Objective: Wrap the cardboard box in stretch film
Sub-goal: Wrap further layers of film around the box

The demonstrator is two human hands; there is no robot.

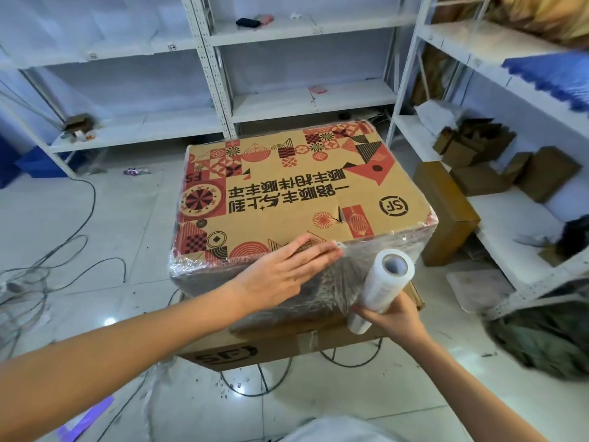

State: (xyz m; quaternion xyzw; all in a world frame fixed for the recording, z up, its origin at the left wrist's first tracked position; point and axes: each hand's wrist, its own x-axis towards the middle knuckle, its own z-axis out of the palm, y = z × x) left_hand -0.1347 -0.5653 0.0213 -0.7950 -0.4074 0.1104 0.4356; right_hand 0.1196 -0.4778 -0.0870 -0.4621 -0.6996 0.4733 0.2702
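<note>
A brown cardboard box (287, 186) with red and black printed patterns sits on top of a second plain box (255, 349). Clear stretch film (376, 250) covers its near side and wraps round its corners. My left hand (287, 269) lies flat with straight fingers on the near top edge, pressing the film down. My right hand (395, 317) grips the lower end of the white stretch film roll (382, 282), which stands tilted against the box's near right side, with film running from it to the box.
White metal shelves (302, 100) stand behind and to the right. Small brown boxes (446, 205) sit on the floor and the right shelf. Black cables (63, 250) trail over the tiled floor at left and under the boxes. A dark bundle (541, 339) lies at right.
</note>
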